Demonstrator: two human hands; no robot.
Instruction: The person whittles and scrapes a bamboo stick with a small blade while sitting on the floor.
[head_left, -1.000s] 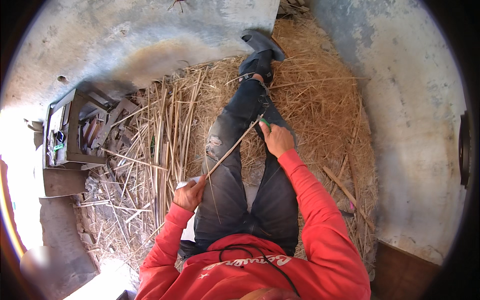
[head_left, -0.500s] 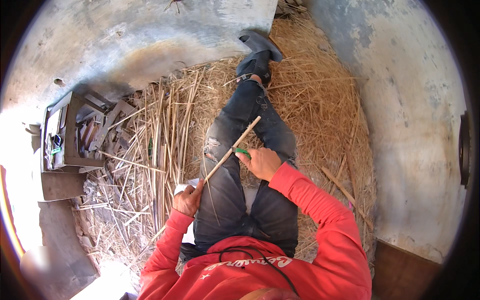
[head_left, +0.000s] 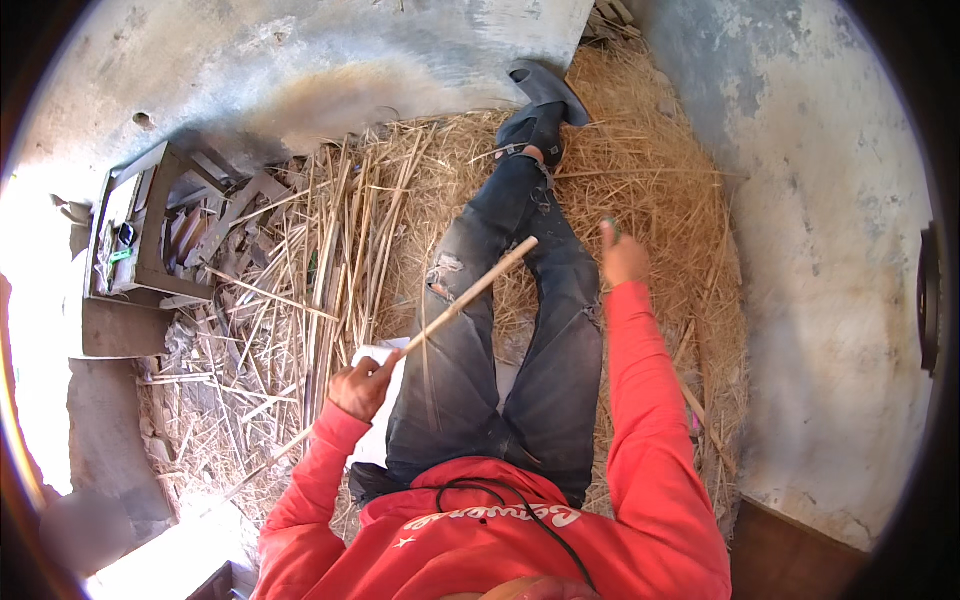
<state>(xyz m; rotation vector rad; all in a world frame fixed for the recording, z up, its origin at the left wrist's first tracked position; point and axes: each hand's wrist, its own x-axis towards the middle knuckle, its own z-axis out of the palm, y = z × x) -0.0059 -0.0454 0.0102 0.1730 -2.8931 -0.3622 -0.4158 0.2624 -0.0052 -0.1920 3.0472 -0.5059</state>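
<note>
My left hand point(head_left: 360, 388) clamps the stick point(head_left: 470, 293), slanting forward-right. My right hand point(head_left: 627, 262), closed on a blurred green thing point(head_left: 614, 227), sits apart — right of the stick's tip.

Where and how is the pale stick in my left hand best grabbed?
Probably pinch the pale stick near its far tip, from the right: it slants away and rightward over the dark trousers, that end free, while the left hand grips nearer the body.

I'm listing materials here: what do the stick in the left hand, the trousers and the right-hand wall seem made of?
Stick: bamboo or wood, matte; pale tan and straight.
Trousers: probably denim, faded, with frayed tears.
Wall: likely plaster or cement, dull, with blotchy, worn patches.
</note>
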